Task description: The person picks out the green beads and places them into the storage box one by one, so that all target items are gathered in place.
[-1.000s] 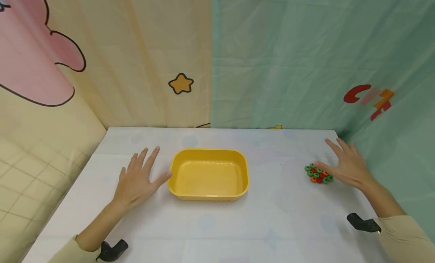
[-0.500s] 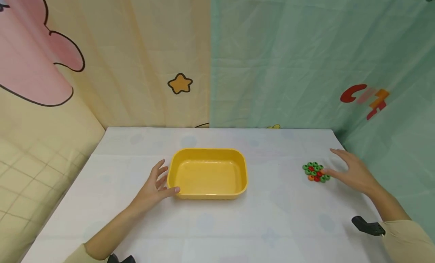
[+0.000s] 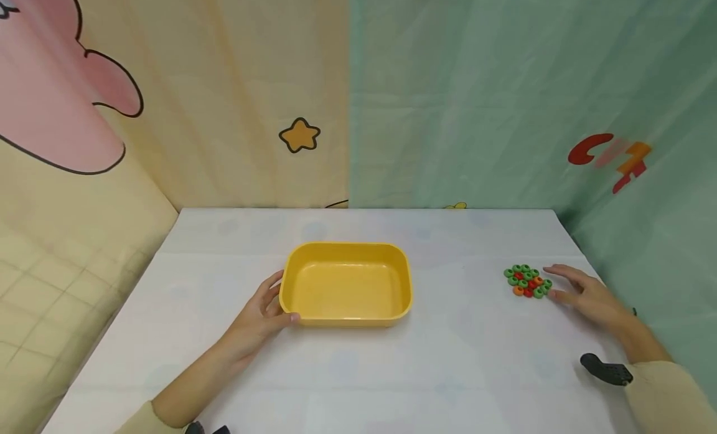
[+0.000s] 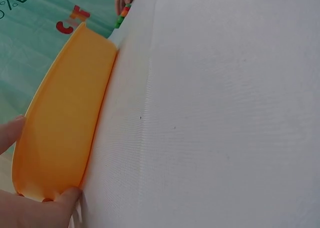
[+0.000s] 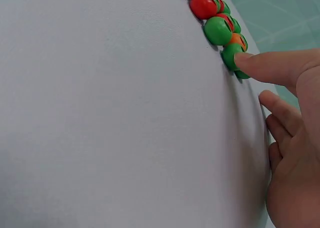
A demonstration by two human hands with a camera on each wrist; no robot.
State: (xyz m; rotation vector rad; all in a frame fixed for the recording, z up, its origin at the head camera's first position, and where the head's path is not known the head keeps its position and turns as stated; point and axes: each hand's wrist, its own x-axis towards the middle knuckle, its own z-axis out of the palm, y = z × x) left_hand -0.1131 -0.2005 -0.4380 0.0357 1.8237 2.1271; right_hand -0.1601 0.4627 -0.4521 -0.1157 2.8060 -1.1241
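A yellow rectangular tray [image 3: 345, 291] with rounded corners stands on the white table, and nothing lies in it. My left hand [image 3: 252, 325] grips its near left corner, thumb by the front rim and fingers along the left wall. In the left wrist view, fingers touch the side of the tray [image 4: 65, 112]. Over on the right lies a tight flat cluster of green, red and orange beads [image 3: 528, 281] with holes. Beside their right edge is my right hand [image 3: 596, 303], fingers loosely bent. Its thumb [image 5: 270, 66] reaches the nearest green beads [image 5: 231, 56].
The table [image 3: 448, 372] has a white, faintly patterned cover. Behind it hang a yellowish curtain [image 3: 235, 110] and a green curtain [image 3: 476, 98], which also runs along the right side. A black wrist mount [image 3: 606, 368] sits at the right sleeve.
My left hand has moved in from the tray's left side and taken hold of its corner. My right hand has lowered and drawn back to the right edge of the beads.
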